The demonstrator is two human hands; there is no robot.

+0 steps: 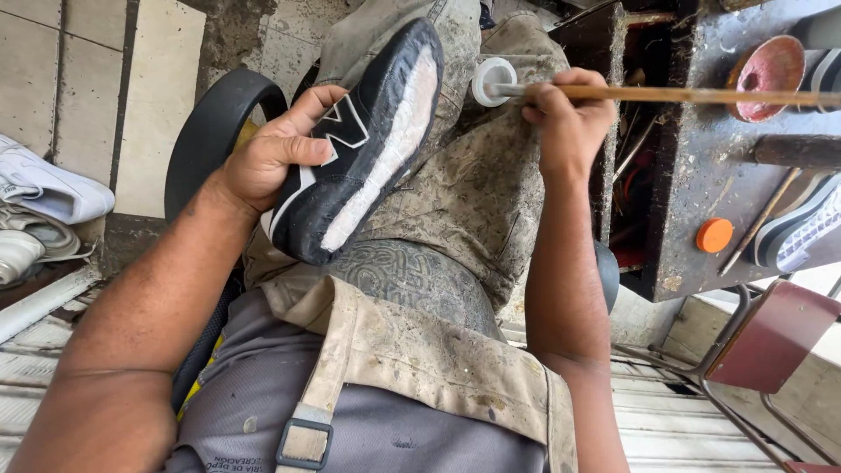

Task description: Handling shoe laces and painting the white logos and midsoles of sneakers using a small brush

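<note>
A grey shirt under a stained beige apron with a metal strap buckle; arms bare, trousers grimy.

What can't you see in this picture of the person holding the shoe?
Head view only:
- Black shoe: its far side is hidden behind its sole and the left hand.
- Stick: its far end runs off the right edge; the right hand covers part of it.
- White shoes: cut off by the left edge.
</note>
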